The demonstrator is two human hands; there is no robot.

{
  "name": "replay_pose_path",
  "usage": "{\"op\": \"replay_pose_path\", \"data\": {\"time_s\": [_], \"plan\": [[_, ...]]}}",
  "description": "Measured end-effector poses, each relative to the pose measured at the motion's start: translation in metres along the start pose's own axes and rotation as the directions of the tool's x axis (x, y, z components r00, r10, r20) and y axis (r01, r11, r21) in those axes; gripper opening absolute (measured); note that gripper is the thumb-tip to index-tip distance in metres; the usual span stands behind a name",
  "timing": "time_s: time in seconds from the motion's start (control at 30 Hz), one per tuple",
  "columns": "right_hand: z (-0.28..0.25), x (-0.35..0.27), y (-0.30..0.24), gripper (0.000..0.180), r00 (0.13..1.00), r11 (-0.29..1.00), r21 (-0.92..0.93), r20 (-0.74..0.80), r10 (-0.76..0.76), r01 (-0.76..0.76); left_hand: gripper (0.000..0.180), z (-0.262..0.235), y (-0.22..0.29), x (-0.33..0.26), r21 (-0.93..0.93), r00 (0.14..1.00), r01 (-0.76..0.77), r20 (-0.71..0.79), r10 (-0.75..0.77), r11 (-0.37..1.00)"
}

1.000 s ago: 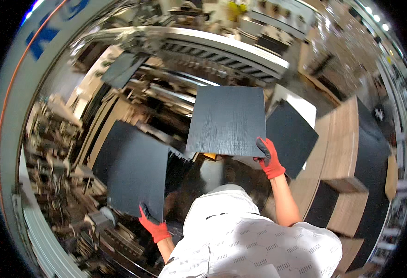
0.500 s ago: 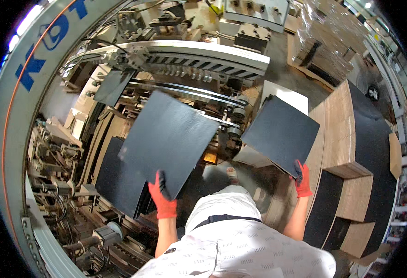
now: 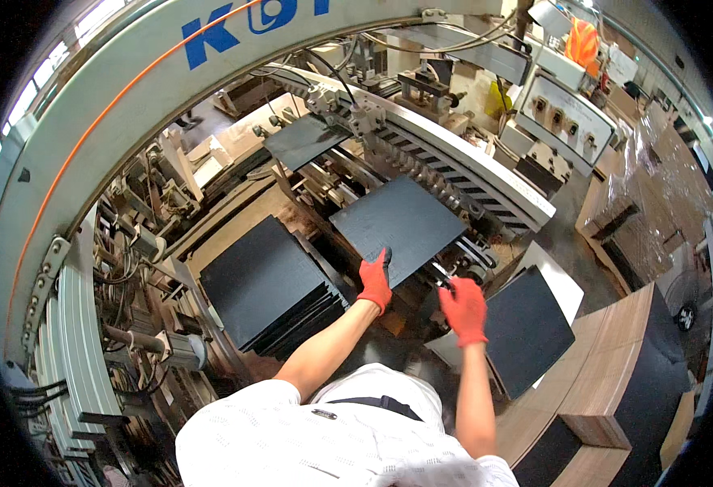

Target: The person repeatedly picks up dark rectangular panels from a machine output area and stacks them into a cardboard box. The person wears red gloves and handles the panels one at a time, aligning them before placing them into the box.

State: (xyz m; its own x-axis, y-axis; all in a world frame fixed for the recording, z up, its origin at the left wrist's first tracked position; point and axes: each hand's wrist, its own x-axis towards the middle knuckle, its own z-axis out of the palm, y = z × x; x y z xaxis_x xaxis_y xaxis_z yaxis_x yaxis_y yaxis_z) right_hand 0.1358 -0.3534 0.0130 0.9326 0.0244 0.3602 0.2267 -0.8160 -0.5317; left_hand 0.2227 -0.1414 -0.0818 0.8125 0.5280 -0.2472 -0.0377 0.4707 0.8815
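Observation:
Both my hands wear red gloves with dark palms. My left hand [image 3: 376,281] grips the near edge of a flat black panel [image 3: 401,226], thumb on top. This panel lies over the machine's rails [image 3: 476,253], tilted in view. My right hand [image 3: 463,311] is beside the panel's near right corner, by the rail ends, apart from the panel; its fingers point away and are mostly hidden. To the left stands a stack of black panels [image 3: 263,280], slightly uneven at its edges. Another black panel [image 3: 528,329] lies at the right on a white surface.
A long beam [image 3: 470,166] of the machine crosses behind the panel. A further dark panel [image 3: 306,140] sits deeper in the machine. A grey frame [image 3: 121,105] arches at the left. Tall board stacks [image 3: 596,357] curve along the right; a wrapped pallet [image 3: 656,187] stands behind.
The panel in my left hand has moved off the left stack, away and right, onto the rails. My right hand has left the right-hand panel and come inward. The view has turned left.

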Motion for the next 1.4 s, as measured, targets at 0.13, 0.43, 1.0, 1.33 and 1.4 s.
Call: {"op": "replay_pose_path", "data": {"time_s": [0.13, 0.43, 1.0, 1.33, 1.4], "plan": [[0.096, 0.060, -0.006, 0.063, 0.986, 0.976, -0.145, 0.007, -0.165, 0.164, 0.046, 0.015, -0.010, 0.041, -0.112, 0.998, 0.050, -0.017, -0.052, 0.992], [0.164, 0.124, -0.020, 0.069, 0.990, 0.987, 0.148, 0.133, 0.038, -0.058, 0.034, 0.026, -0.021, 0.113, -0.034, 0.961, 0.096, -0.256, -0.102, 0.995], [0.160, 0.123, -0.004, 0.075, 0.995, 0.976, 0.218, 0.098, -0.019, -0.003, 0.036, 0.037, 0.000, 0.107, 0.008, 0.987, 0.054, -0.155, -0.052, 0.999], [0.141, 0.139, 0.014, 0.091, 0.954, 0.944, 0.328, 0.288, -0.085, -0.015, 0.030, 0.047, -0.023, 0.128, 0.081, 0.970, -0.005, -0.243, 0.025, 0.997], [0.138, 0.141, 0.025, 0.093, 0.942, 0.924, 0.381, 0.304, -0.143, 0.017, 0.029, 0.049, -0.021, 0.128, 0.089, 0.973, -0.063, -0.214, 0.081, 0.994]]}}
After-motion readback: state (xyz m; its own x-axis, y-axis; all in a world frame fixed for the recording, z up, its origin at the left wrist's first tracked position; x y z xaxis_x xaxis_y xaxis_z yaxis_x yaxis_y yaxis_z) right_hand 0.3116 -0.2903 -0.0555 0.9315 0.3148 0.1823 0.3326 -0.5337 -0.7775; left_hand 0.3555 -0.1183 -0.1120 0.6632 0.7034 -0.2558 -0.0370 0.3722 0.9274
